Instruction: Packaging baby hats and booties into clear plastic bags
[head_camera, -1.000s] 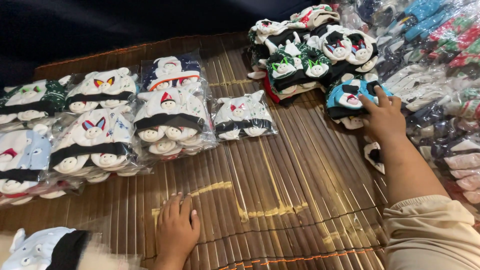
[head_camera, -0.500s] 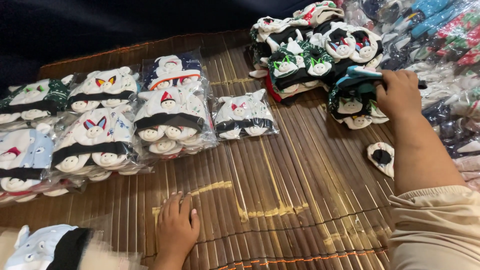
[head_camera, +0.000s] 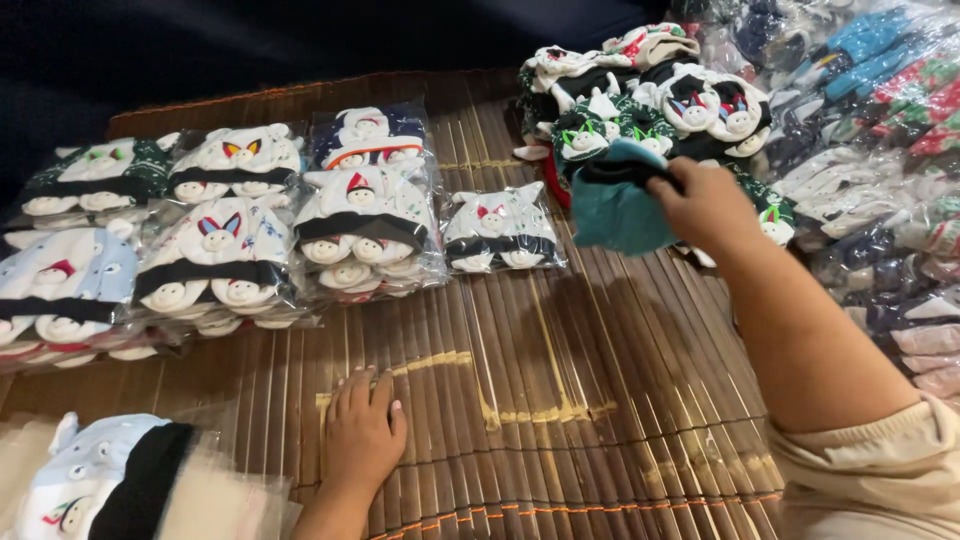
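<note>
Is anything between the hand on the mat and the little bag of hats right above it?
Nothing visible. Only bare bamboo mat lies between the left hand, resting flat, and the small clear bag of white animal hats. The right hand holds a teal hat farther right.

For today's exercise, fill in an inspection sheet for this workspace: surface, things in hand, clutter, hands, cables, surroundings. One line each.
Surface: brown slatted bamboo mat, with yellowish marks near its middle.
Things in hand: teal hat with a dark band, lifted beside the loose hat pile.
Clutter: bagged hat packs in rows at left; one small pack apart; a pale blue hat on flat clear bags at lower left.
Hands: right hand grips the teal hat; left hand rests flat on the mat.
Cables: nothing seen.
Surroundings: more wrapped goods at right; dark background behind.
</note>
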